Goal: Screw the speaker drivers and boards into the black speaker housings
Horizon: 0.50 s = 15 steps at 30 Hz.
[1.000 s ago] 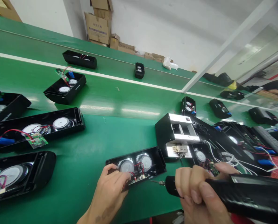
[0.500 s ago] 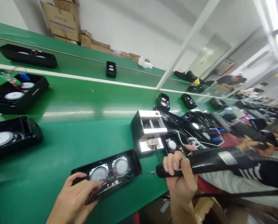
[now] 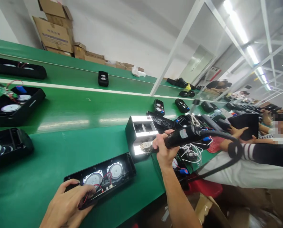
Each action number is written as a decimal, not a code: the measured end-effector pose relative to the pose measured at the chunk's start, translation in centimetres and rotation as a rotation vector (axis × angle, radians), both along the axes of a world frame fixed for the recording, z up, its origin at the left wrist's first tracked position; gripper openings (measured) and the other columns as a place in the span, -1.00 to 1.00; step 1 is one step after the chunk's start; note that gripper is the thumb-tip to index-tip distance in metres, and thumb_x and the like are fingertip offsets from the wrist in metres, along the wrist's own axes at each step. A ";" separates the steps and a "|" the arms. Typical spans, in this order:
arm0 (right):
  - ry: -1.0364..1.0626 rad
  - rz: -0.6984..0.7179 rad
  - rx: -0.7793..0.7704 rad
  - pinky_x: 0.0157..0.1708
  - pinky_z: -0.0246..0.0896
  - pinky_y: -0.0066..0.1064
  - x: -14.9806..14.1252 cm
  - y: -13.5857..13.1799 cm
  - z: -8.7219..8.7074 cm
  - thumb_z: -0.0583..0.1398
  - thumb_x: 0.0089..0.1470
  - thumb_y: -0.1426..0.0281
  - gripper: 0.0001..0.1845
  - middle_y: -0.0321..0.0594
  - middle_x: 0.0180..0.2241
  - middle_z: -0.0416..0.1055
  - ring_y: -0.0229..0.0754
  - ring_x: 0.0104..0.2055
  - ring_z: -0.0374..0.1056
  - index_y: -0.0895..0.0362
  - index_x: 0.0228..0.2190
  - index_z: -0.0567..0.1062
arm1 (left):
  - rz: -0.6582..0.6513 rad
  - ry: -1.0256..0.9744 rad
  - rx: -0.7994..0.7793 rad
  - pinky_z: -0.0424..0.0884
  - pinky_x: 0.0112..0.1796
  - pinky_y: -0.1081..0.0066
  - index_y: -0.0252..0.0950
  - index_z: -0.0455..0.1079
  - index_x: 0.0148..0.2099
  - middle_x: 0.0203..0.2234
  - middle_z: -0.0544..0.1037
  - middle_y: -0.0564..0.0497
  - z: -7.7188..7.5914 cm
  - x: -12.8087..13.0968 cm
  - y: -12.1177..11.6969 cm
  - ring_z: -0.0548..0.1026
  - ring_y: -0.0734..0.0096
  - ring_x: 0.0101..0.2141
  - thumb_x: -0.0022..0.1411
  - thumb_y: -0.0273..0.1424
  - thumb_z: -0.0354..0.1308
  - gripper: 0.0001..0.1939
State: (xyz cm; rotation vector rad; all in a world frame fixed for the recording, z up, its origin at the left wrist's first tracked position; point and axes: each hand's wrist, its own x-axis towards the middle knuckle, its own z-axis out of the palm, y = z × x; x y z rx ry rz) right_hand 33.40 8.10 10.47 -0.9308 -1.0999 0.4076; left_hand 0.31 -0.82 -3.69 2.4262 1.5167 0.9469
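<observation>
My left hand grips the near left end of a black speaker housing lying on the green mat. Two round speaker drivers with red and black wires sit inside the housing. My right hand is wrapped round a black electric screwdriver with a thick cable. Its tip reaches the lit metal pick-up part of a screw feeder, a black and white box beyond the housing. Whether a screw is on the tip is too small to tell.
Open speaker housings stand at the left. White cables and more housings lie right of the feeder. A co-worker's hand holds a black panel at the right. Cardboard boxes are stacked against the wall.
My right hand has moved the screwdriver from beside the housing's right end up to the screw feeder. My left hand keeps its grip on the housing. The view has shifted somewhat.
</observation>
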 end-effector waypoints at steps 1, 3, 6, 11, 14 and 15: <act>-0.019 0.021 -0.021 -0.54 0.24 -0.41 0.0 0.1 -0.2 0.34 0.22 0.34 -0.66 -0.59 -0.62 0.32 -0.32 -0.67 0.24 0.01 -0.10 0.29 | -0.011 0.001 0.065 0.45 -0.48 0.42 -0.01 0.53 -0.27 -0.52 0.67 0.27 0.3 0.3 0.1 0.66 0.28 -0.37 0.10 -0.26 0.29 -0.90; -0.035 0.097 -0.070 -0.57 0.21 -0.43 -0.2 -0.3 -0.2 0.34 0.21 0.35 -0.65 -0.60 -0.62 0.32 -0.33 -0.68 0.21 0.01 -0.08 0.31 | -0.031 -0.001 0.135 0.50 -0.35 0.37 -0.06 0.46 -0.27 -0.57 0.63 0.29 0.9 1.0 0.1 0.60 0.36 -0.49 0.16 -0.31 0.22 -0.96; 0.015 0.241 -0.154 -0.61 0.17 -0.47 -1.4 -2.1 0.9 0.36 0.20 0.39 -0.61 -0.60 -0.62 0.29 -0.35 -0.69 0.17 -0.01 -0.01 0.35 | -0.069 -0.009 0.098 0.47 -0.15 0.29 -0.12 0.39 -0.24 -0.55 0.61 0.29 1.8 1.8 -0.2 0.52 0.48 -0.59 0.23 -0.42 0.15 -0.93; 0.244 0.556 -0.109 -0.62 0.16 -0.50 -6.8 -6.4 2.1 0.22 0.33 0.46 -0.67 -0.55 -0.58 0.20 -0.36 -0.67 0.08 -0.07 0.07 0.36 | -0.059 -0.099 0.031 0.35 -0.07 0.24 -0.14 0.36 -0.20 -0.58 0.54 0.31 2.9 2.6 -0.8 0.46 0.53 -0.61 0.14 -0.54 0.10 -0.79; 0.282 0.720 -0.053 -0.62 0.14 -0.51 -10.7 -8.0 1.4 0.18 0.39 0.44 -0.64 -0.53 -0.56 0.18 -0.36 -0.66 0.08 -0.12 0.13 0.32 | -0.049 -0.127 0.011 0.32 -0.09 0.26 -0.14 0.37 -0.22 -0.61 0.47 0.33 3.6 2.8 -0.8 0.41 0.54 -0.63 0.15 -0.54 0.12 -0.81; 0.270 0.749 -0.053 -0.63 0.12 -0.52 -11.8 -8.3 0.9 0.18 0.39 0.43 -0.63 -0.53 -0.55 0.18 -0.36 -0.66 0.08 -0.14 0.14 0.31 | -0.049 -0.132 0.009 0.32 -0.09 0.26 -0.14 0.37 -0.23 -0.62 0.47 0.33 3.8 2.8 -0.7 0.41 0.54 -0.63 0.16 -0.54 0.13 -0.82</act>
